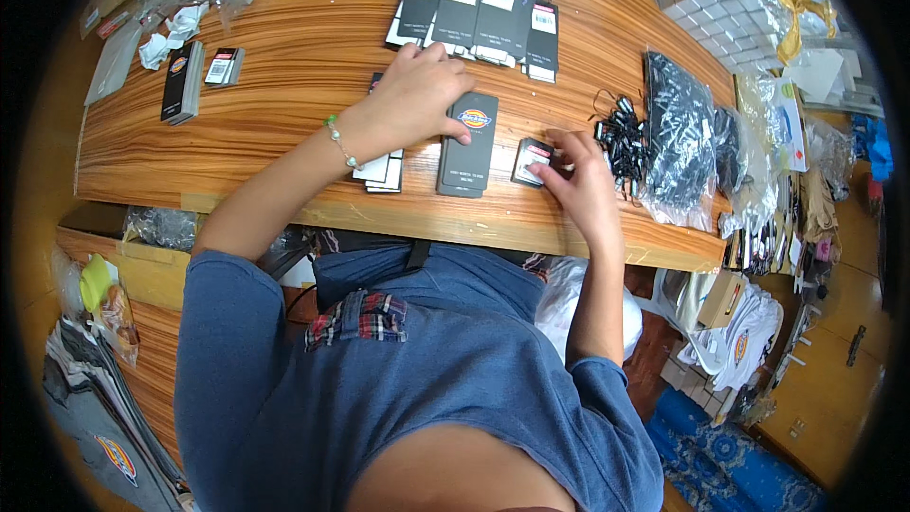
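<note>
While the left hand lies flat, fingers spread over the dark tag stack beneath, right hand fingers pinch a small tag on the surface.

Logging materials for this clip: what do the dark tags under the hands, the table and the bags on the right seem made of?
Tags: likely matte card, dark grey; flat, stiff, stacked with sharp edges. The left hand rests on the stack; the right hand fingers a small tag.
Table: wood or wood veneer, glossy; striped grain and soft sheen.
Bags: thin clear plastic; crinkled with glare.
</note>
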